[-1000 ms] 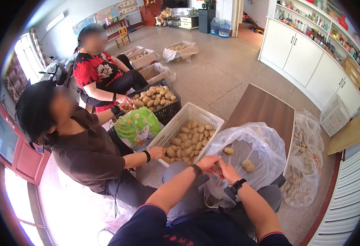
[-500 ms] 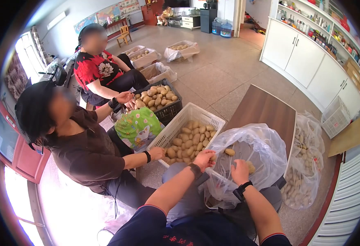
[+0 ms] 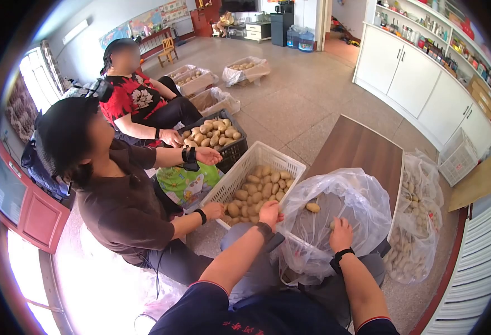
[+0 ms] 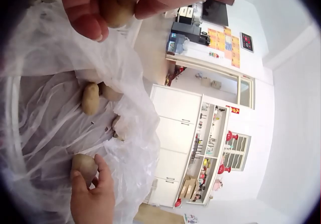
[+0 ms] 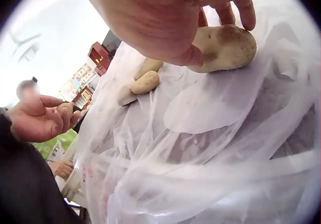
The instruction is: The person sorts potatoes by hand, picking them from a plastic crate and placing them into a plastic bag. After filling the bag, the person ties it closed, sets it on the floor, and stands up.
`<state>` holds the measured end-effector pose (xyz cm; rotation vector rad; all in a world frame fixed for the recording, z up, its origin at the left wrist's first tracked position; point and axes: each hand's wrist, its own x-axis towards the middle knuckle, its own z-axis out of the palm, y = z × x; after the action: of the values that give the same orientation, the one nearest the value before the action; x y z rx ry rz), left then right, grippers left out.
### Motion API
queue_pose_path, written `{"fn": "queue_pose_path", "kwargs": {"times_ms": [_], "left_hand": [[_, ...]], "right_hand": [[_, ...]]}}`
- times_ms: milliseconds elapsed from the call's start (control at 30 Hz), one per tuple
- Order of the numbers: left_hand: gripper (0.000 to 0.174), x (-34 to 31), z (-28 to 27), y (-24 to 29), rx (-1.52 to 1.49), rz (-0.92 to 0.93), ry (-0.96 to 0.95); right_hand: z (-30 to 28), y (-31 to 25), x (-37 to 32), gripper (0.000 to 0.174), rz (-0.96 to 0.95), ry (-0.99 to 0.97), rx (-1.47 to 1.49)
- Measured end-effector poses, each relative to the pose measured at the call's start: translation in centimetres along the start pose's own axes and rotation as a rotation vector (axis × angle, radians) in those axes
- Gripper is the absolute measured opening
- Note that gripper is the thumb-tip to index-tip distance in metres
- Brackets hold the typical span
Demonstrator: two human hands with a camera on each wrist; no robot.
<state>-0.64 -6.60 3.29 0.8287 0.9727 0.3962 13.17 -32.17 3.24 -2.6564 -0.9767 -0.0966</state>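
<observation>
Over the near right corner of the white crate of potatoes, my left hand holds a small potato between thumb and fingers. Inside a crate lined with clear plastic, my right hand grips a larger potato from above, thumb on one side and fingers on the other. That potato has a dark patch on its skin. Another potato lies beyond it on the liner, and the right wrist view has a further one beside it, partly hidden by plastic.
Two people sit at the left, one in a brown shirt, beside a dark crate of potatoes and a green bag. A brown table stands behind the lined crate. Filled plastic bags lie at the right; more lined crates stand farther back.
My hands, together at first, have parted: the left went to the white crate's side with a potato, the right reached into the lined crate and took hold of one. The neighbour's arm swung outward.
</observation>
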Motion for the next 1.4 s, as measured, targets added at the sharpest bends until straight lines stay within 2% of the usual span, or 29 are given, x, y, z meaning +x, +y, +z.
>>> {"fn": "queue_pose_path", "kwargs": {"times_ms": [267,500,567,733,800,933,1000,1067,1100,1167,1233,1300,1333,1367,1400], "left_hand": [[0.045,0.2,-0.2,0.5,0.043,0.015,0.207],[0.045,1.8,-1.1,-0.9,0.12,0.093,0.236],[0.043,2.0,-1.0,-1.0,0.124,0.115,0.318],[0.043,1.6,-0.6,-0.5,0.148,0.082,0.37],[0.043,1.5,-0.7,-0.4,0.163,0.066,0.389],[0.043,2.3,-1.0,-0.9,0.175,0.064,0.415],[0.044,4.2,-1.9,-2.5,0.214,0.083,0.455],[0.039,7.6,-3.8,-5.4,0.533,0.362,0.348],[0.039,6.6,-3.3,-4.4,0.534,0.362,0.347],[0.026,2.4,-1.6,-1.1,0.262,0.096,0.206],[0.026,1.2,-0.9,-0.8,0.219,0.095,0.181],[0.026,1.0,-0.5,-0.8,0.175,0.095,0.156],[0.025,1.0,-0.5,-1.0,0.125,0.067,0.046],[0.024,1.0,-0.5,-1.1,0.075,0.039,-0.064],[0.024,0.6,-0.3,-0.9,0.075,0.039,-0.064]], "right_hand": [[0.0,0.4,-0.5,0.057,0.066,-0.094,-0.006],[-0.1,0.6,-0.8,0.055,0.107,-0.141,-0.002],[-0.6,0.3,-0.9,0.054,0.111,-0.131,0.005],[-0.5,-0.2,-1.0,0.054,0.129,-0.131,-0.007],[-0.2,-0.2,-1.1,0.054,0.066,-0.059,0.114],[0.0,-0.4,-1.2,0.053,0.057,-0.022,0.227],[0.6,-0.5,-1.2,0.052,0.142,0.022,0.398],[1.1,-0.3,-1.0,0.05,0.203,-0.011,0.483],[1.5,0.0,-0.9,0.048,0.265,-0.045,0.567],[3.8,1.3,-0.9,0.046,0.288,-0.039,0.659],[3.0,0.8,-0.9,0.044,0.31,-0.033,0.753],[0.0,-0.6,-0.9,0.037,0.575,-0.313,1.111],[0.5,-0.2,-0.9,0.037,0.575,-0.313,1.111],[1.2,0.2,-0.9,0.035,0.615,-0.376,1.243],[1.4,0.3,-0.9,0.033,0.654,-0.44,1.375]]}}
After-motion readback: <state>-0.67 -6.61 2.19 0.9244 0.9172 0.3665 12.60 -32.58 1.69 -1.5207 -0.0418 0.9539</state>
